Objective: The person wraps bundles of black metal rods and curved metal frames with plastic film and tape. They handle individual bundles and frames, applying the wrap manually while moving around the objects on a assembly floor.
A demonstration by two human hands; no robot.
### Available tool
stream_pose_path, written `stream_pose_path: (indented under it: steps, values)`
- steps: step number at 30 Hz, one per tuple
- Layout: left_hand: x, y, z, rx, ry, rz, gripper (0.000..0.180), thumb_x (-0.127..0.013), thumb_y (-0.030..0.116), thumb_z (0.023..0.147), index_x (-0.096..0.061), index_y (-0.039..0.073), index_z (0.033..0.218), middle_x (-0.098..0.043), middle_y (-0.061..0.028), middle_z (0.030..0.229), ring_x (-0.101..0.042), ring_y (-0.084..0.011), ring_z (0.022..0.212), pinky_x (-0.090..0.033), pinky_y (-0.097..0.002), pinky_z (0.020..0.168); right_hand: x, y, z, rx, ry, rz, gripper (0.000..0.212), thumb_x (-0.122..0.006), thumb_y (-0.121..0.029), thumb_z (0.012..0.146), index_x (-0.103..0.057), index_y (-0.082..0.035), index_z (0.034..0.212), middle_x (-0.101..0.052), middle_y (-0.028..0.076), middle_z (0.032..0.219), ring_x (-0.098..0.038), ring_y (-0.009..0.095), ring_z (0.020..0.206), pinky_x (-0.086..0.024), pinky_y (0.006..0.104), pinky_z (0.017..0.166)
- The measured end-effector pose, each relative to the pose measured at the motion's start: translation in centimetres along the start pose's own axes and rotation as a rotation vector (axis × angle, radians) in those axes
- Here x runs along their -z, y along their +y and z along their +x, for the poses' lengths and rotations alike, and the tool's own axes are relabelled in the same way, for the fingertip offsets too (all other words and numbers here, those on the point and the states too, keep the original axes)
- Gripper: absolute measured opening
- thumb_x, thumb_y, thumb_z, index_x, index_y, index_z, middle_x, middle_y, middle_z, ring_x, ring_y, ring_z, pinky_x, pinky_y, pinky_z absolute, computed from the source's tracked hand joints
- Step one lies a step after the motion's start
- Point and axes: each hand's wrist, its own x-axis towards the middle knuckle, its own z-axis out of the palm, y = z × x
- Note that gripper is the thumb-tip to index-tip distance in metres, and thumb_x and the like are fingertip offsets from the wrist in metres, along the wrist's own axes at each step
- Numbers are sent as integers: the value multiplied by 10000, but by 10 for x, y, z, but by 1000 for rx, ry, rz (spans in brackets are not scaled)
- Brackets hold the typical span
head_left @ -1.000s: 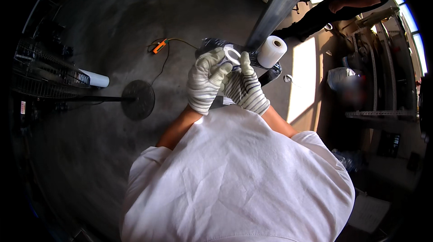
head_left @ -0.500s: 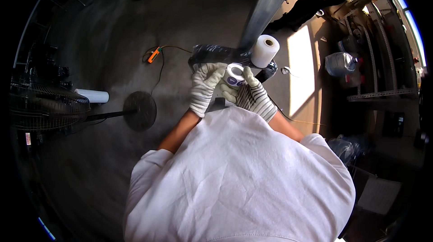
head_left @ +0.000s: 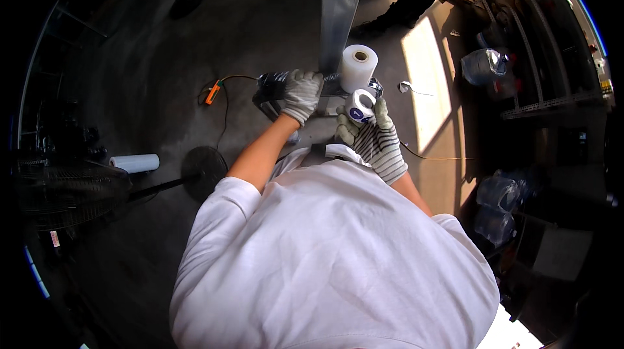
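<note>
The right hand [head_left: 373, 139] holds the white label roll [head_left: 357, 115], core tilted upward, to the right of the left hand [head_left: 303, 94], which lies over the black-wrapped bundle [head_left: 271, 81], long axis left to right, its finger closure indeterminable.

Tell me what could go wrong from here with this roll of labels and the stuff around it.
First, the label roll appears held only by your right grip, so it might slip out or unwind. Second, the large white roll stands upright close beyond it in view, and a bump could perhaps topple it. Third, the cable by the orange power strip lies loose on the floor and might catch a foot.
</note>
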Motion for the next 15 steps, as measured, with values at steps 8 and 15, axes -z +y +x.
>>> stream_pose_path:
  steps: [8, 15]
  values:
    - [23, 1, -8, 87, -257, -129, 595, -523, 503, 773, -469, 102, 1209, -475, -102, 1220, -415, -264, 1148, -273, -410, 979, 18, -16, 3, 43, 9, 17, 620, -555, -481, 811, -475, 54, 1115, -571, 246, 1038, -606, 327, 912, -525, 420, 794]
    - [39, 17, -3, 56, -392, -90, 971, -520, 732, 615, -376, 67, 1307, -340, -149, 1340, -253, -323, 1271, -99, -476, 1051, 20, -29, 11, 51, 25, 10, 667, -552, -480, 814, -457, 99, 1132, -575, 247, 1038, -607, 332, 907, -520, 427, 798]
